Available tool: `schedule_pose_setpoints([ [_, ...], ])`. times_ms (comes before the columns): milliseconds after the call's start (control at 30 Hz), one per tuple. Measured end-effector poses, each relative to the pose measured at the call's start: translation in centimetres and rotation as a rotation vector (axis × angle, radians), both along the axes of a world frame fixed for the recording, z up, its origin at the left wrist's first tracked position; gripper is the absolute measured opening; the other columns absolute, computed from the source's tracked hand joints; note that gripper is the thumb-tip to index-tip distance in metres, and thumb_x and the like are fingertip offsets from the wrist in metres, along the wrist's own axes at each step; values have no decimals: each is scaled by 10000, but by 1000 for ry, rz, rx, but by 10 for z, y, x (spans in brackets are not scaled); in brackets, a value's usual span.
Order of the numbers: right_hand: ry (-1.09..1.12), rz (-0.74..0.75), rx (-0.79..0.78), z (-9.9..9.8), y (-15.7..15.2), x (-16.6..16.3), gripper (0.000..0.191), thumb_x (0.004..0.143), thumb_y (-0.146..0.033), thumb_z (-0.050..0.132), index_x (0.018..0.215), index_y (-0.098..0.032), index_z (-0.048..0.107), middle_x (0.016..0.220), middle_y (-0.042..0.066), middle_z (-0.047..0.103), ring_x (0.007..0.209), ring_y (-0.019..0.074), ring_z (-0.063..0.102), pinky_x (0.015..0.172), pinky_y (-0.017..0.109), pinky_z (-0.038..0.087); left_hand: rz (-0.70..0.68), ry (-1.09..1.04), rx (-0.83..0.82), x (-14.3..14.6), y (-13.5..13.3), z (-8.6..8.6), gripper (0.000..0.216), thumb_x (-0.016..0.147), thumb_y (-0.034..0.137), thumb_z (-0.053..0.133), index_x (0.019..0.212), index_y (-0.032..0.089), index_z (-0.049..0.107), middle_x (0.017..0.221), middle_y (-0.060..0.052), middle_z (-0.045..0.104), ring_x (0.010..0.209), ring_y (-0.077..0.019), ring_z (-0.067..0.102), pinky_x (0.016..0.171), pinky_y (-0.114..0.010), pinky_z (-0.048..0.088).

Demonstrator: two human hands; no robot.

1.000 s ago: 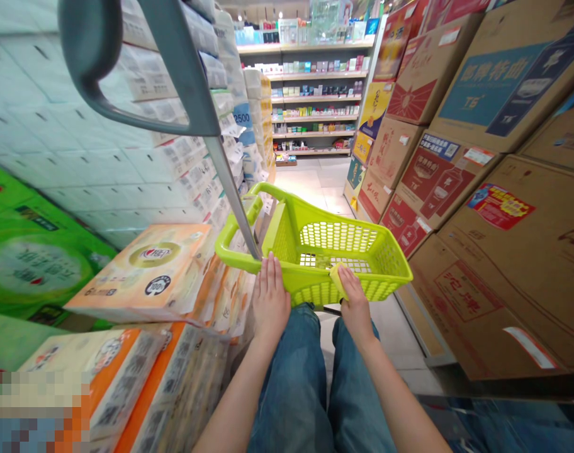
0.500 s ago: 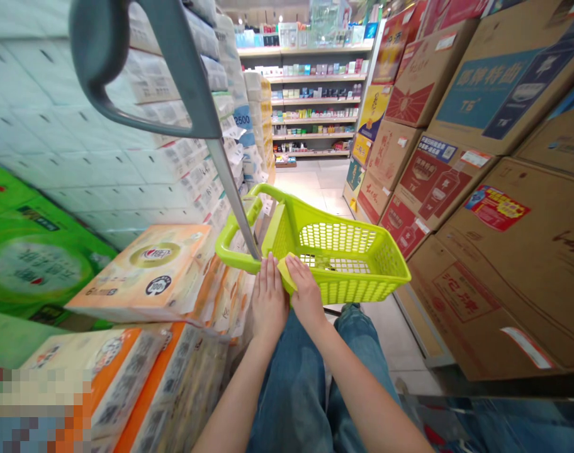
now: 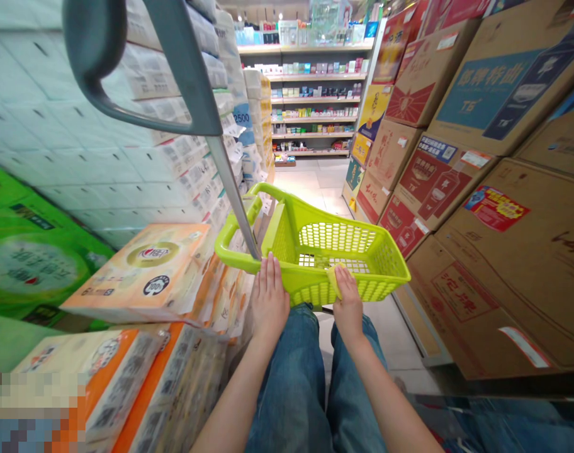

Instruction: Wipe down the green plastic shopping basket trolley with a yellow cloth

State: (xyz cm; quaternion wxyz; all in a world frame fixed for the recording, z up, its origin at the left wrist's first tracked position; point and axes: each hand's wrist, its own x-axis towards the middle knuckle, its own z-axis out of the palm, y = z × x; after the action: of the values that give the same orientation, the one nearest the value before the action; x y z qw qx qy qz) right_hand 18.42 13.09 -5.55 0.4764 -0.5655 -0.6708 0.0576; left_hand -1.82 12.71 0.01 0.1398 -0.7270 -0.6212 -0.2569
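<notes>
A lime-green shopping basket (image 3: 310, 277) with perforated sides stands in front of my knees; its inside shows only the slotted floor and walls. A grey metal pole with a dark grey loop handle (image 3: 206, 94) rises from its left end. My left hand (image 3: 270, 299) lies flat on the near rim by the foot of the pole, fingers stretched out. With my right hand (image 3: 347, 305) I grip a yellow cloth (image 3: 333, 281), pressed against the near rim toward its right part. Some of the cloth is hidden under my fingers.
Packs of tissue (image 3: 140, 264) are stacked close on my left, below a wall of white packs (image 3: 79, 138). Cardboard cartons (image 3: 518, 264) rise on my right. A tiled aisle (image 3: 315, 182) runs ahead to shelves (image 3: 315, 100) of small boxes.
My right hand has slid right along the near rim with the yellow cloth, away from my left hand. My left hand and the basket have stayed in place.
</notes>
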Motion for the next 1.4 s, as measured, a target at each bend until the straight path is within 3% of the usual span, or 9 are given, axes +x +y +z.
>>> schedule_pose_setpoints([
  [200,29,203,-14,39,13,-83,937,620,90,355,1508,-199,422,1525,77,488,1468,178,359,1244,461,291,15,6,16,0,2,-5,794,880,111,437,1586,87,73,1647,-156,214,1539,-243,149,1223,-449,270],
  [300,3,283,-22,53,19,-102,892,637,84,358,1489,-166,452,1512,98,501,1458,182,378,1245,455,287,25,25,40,-1,2,-8,725,919,105,378,1586,96,95,1645,-151,226,1538,-235,152,1221,-441,275],
  [467,-62,302,-21,45,16,-73,885,657,78,335,1501,-174,430,1523,84,489,1464,170,365,1242,464,286,10,9,14,0,1,-6,790,874,127,456,1579,63,105,1644,-166,222,1540,-257,141,1228,-447,254],
  [767,-44,30,-4,-3,3,20,912,647,67,341,1504,-231,425,1507,65,505,1460,193,372,1231,513,291,15,16,-24,0,-1,-1,881,812,111,499,1582,61,74,1652,-157,194,1539,-267,147,1230,-454,248],
  [900,3,-28,-4,3,3,-3,908,639,69,346,1498,-213,437,1504,74,510,1467,201,362,1237,518,279,11,29,-23,-1,-1,1,864,830,112,484,1584,66,66,1653,-148,195,1539,-260,147,1233,-448,242],
  [1067,2,183,-16,37,13,-78,896,614,77,343,1470,-150,477,1503,95,511,1458,177,376,1243,455,290,-3,25,-4,-3,-1,-2,813,870,120,449,1587,82,67,1649,-153,205,1537,-255,159,1221,-456,267],
  [1167,-4,272,-14,51,18,-100,882,624,77,342,1467,-144,480,1503,97,511,1457,166,376,1245,437,287,6,37,18,-3,0,-3,747,903,110,401,1584,78,95,1642,-154,227,1537,-244,156,1220,-452,270],
  [1267,-18,308,-5,48,18,-90,906,636,86,330,1495,-184,442,1518,76,496,1463,156,365,1245,450,284,-1,33,18,-3,0,-3,761,896,127,429,1582,69,104,1639,-162,235,1536,-252,159,1224,-449,261],
  [1400,-42,252,-2,26,11,-44,954,635,90,337,1528,-245,381,1533,46,478,1472,165,351,1243,482,281,-7,8,14,-3,0,-2,830,857,121,472,1586,84,78,1641,-157,234,1534,-258,171,1221,-452,266],
])
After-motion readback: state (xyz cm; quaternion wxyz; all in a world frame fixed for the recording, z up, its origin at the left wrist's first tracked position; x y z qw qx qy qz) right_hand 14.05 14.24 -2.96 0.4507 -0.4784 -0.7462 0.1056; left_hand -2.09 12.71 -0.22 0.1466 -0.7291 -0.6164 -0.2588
